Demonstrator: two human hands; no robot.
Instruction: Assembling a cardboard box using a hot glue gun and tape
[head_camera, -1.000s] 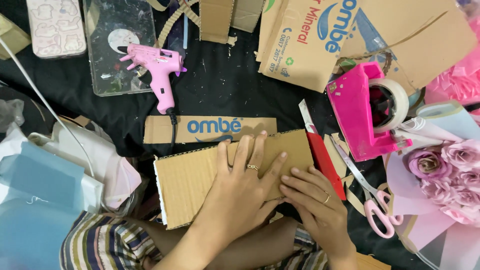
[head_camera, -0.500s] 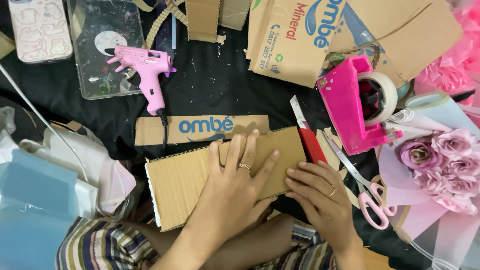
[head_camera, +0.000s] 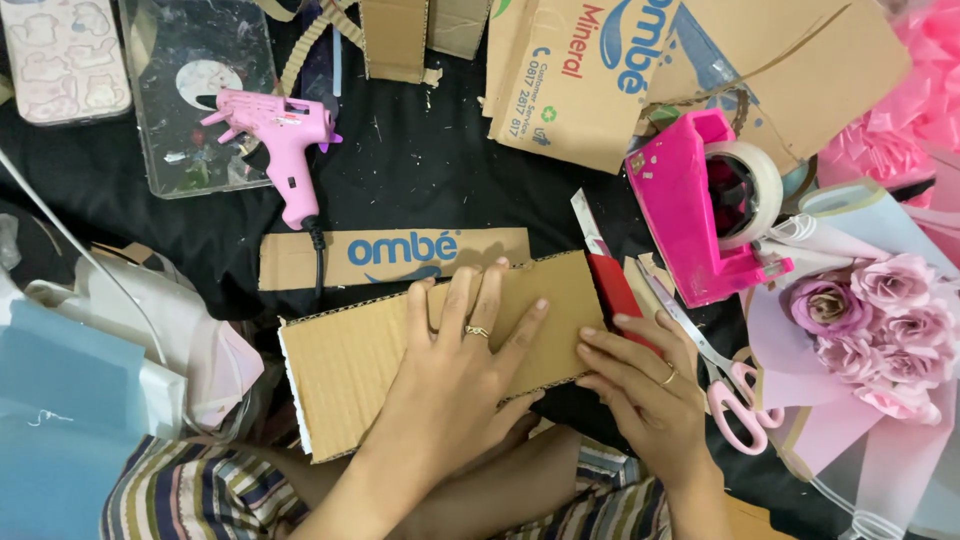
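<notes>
A brown corrugated cardboard sheet (head_camera: 345, 365) lies on my lap and the black cloth. My left hand (head_camera: 465, 370) presses flat on it, fingers spread, a ring on one finger. My right hand (head_camera: 645, 385) rests at the sheet's right edge, fingertips touching the cardboard and lying over the lower end of a red utility knife (head_camera: 610, 275). Neither hand grips anything. A narrow printed cardboard strip (head_camera: 395, 255) lies just beyond the sheet.
A pink glue gun (head_camera: 285, 145) sits on a clear tray (head_camera: 195, 90) at the back left. A pink tape dispenser (head_camera: 710, 205), pink-handled scissors (head_camera: 725, 385) and a pink rose bouquet (head_camera: 880, 320) are on the right. Cardboard box pieces (head_camera: 640, 70) lie behind.
Both hands have stayed on the cardboard sheet with only small shifts. The view has drifted slightly.
</notes>
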